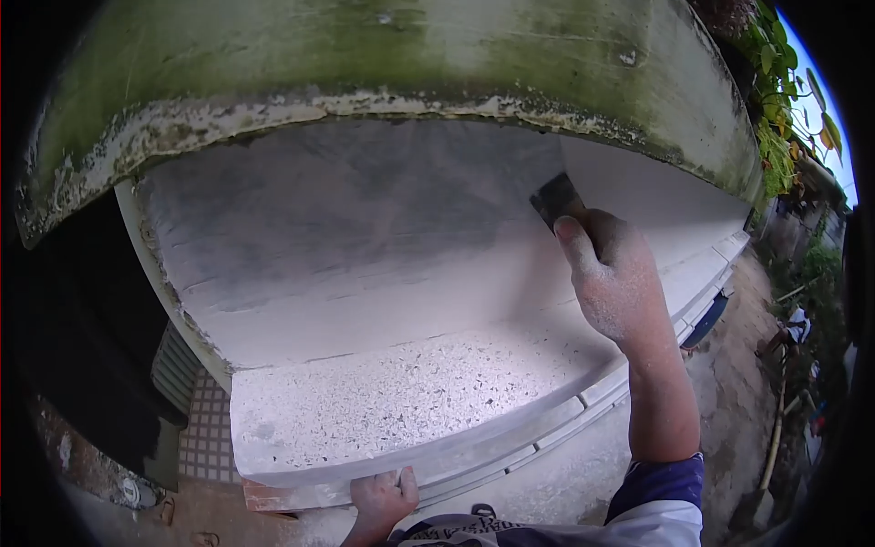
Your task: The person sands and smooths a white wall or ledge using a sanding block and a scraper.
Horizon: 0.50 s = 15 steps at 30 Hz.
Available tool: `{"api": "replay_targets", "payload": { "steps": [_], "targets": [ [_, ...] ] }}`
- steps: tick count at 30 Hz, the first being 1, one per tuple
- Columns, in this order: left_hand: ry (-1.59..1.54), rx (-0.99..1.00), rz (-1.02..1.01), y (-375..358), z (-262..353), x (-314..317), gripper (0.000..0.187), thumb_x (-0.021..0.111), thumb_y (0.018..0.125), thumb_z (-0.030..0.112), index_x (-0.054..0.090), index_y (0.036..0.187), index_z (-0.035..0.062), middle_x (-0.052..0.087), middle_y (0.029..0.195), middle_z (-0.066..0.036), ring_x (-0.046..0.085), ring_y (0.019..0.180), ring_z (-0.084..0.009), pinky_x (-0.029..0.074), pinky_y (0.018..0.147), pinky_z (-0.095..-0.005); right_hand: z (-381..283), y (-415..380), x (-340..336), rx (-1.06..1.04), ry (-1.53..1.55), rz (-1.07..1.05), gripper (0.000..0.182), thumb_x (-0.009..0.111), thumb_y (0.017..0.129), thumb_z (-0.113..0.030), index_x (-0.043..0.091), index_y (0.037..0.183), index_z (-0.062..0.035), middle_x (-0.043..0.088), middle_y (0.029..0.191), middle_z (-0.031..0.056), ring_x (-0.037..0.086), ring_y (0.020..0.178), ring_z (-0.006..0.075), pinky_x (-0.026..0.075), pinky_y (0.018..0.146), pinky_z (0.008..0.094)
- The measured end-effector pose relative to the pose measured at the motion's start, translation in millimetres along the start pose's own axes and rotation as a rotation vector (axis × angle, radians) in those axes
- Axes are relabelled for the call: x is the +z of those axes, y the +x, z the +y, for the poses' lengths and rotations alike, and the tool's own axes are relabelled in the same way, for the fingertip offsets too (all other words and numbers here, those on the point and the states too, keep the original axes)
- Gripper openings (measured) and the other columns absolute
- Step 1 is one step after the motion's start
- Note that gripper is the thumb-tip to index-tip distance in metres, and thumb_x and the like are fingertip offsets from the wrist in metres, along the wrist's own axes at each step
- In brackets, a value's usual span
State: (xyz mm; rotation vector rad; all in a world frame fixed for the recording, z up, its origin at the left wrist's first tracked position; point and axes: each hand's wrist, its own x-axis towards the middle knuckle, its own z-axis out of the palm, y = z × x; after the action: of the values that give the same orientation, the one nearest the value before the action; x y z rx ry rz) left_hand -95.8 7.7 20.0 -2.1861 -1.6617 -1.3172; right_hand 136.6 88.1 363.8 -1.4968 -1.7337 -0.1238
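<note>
My right hand (615, 278), coated in white dust, is closed around a putty knife (558, 201) with a wide dark blade. The blade lies against the back wall (365, 210) of a recess, near its right corner. Grey smeared patches cover the wall's upper part; its lower part is paler. Down at the front edge of the white ledge (310, 419), my left hand (385, 492) is closed with its fingers curled. I cannot tell whether it holds anything. Small dark and pale flakes are scattered over the ledge.
A mossy green concrete overhang (410, 55) with a peeling lower edge curves above the recess. Dark space lies to the left, above a tiled strip (205, 424). Past the ledge on the right are bare ground (729, 392), leafy plants (775, 100) and another person (795, 328).
</note>
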Motion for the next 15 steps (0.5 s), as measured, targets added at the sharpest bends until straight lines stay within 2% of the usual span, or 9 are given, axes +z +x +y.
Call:
{"api": "replay_targets", "payload": {
  "steps": [3, 6, 7, 10, 11, 14, 15],
  "targets": [
    [0.023, 0.042, 0.029, 1, -3, 5, 0.022, 0.070, 0.077, 0.011, 0.069, 0.094, -0.0033, 0.069, 0.080, -0.019, 0.067, 0.068, -0.0392, 0.054, 0.066, -0.0476, -26, 19, 6, -0.199, 0.140, 0.180, 0.035, 0.058, 0.099, -0.028, 0.070, 0.095, 0.0051, 0.067, 0.080, 0.0299, 0.068, 0.077, 0.0454, 0.053, 0.073, 0.0482],
    [0.025, 0.063, 0.087, 0, -6, 10, 0.017, 0.071, 0.076, 0.010, 0.068, 0.088, -0.0008, 0.067, 0.074, -0.016, 0.064, 0.062, -0.0382, 0.052, 0.060, -0.0477, -15, 8, 8, -0.125, 0.083, 0.092, 0.035, 0.058, 0.099, -0.028, 0.070, 0.094, 0.0043, 0.067, 0.079, 0.0296, 0.067, 0.076, 0.0465, 0.053, 0.072, 0.0489],
    [0.029, 0.057, 0.094, -2, -7, 10, 0.015, 0.071, 0.075, 0.010, 0.067, 0.086, 0.0000, 0.066, 0.073, -0.015, 0.063, 0.060, -0.0379, 0.052, 0.059, -0.0478, -2, 0, 16, -0.168, 0.024, 0.136, 0.036, 0.058, 0.099, -0.027, 0.070, 0.092, 0.0052, 0.066, 0.076, 0.0291, 0.068, 0.073, 0.0459, 0.052, 0.071, 0.0499],
    [0.026, 0.041, 0.103, 0, -6, 9, 0.013, 0.071, 0.075, 0.010, 0.065, 0.082, 0.0014, 0.063, 0.070, -0.014, 0.060, 0.056, -0.0373, 0.050, 0.056, -0.0479, -4, -13, 3, 0.130, -0.100, -0.098, 0.035, 0.058, 0.099, -0.027, 0.071, 0.092, 0.0042, 0.066, 0.077, 0.0285, 0.069, 0.074, 0.0446, 0.052, 0.072, 0.0504],
    [0.023, 0.040, 0.093, -1, -4, 7, 0.012, 0.071, 0.075, 0.010, 0.064, 0.081, 0.0016, 0.063, 0.069, -0.014, 0.060, 0.056, -0.0372, 0.049, 0.056, -0.0480, -5, -7, 3, 0.074, -0.113, -0.070, 0.036, 0.058, 0.099, -0.028, 0.069, 0.092, 0.0056, 0.066, 0.077, 0.0291, 0.069, 0.074, 0.0439, 0.052, 0.072, 0.0505],
    [0.042, 0.096, 0.102, -3, -8, 10, 0.013, 0.072, 0.075, 0.009, 0.064, 0.081, 0.0005, 0.062, 0.069, -0.015, 0.061, 0.057, -0.0372, 0.050, 0.056, -0.0479, -28, 16, 6, -0.231, 0.125, 0.171, 0.039, 0.060, 0.098, -0.028, 0.067, 0.088, 0.0092, 0.065, 0.076, 0.0319, 0.069, 0.075, 0.0455, 0.052, 0.072, 0.0510],
    [0.039, 0.100, 0.099, -3, -7, 9, 0.013, 0.072, 0.076, 0.009, 0.064, 0.081, 0.0000, 0.063, 0.069, -0.016, 0.061, 0.057, -0.0372, 0.050, 0.056, -0.0479, -28, 15, 5, -0.224, 0.121, 0.167, 0.038, 0.060, 0.098, -0.028, 0.067, 0.089, 0.0090, 0.065, 0.076, 0.0318, 0.068, 0.075, 0.0456, 0.052, 0.072, 0.0510]
  ]
}}
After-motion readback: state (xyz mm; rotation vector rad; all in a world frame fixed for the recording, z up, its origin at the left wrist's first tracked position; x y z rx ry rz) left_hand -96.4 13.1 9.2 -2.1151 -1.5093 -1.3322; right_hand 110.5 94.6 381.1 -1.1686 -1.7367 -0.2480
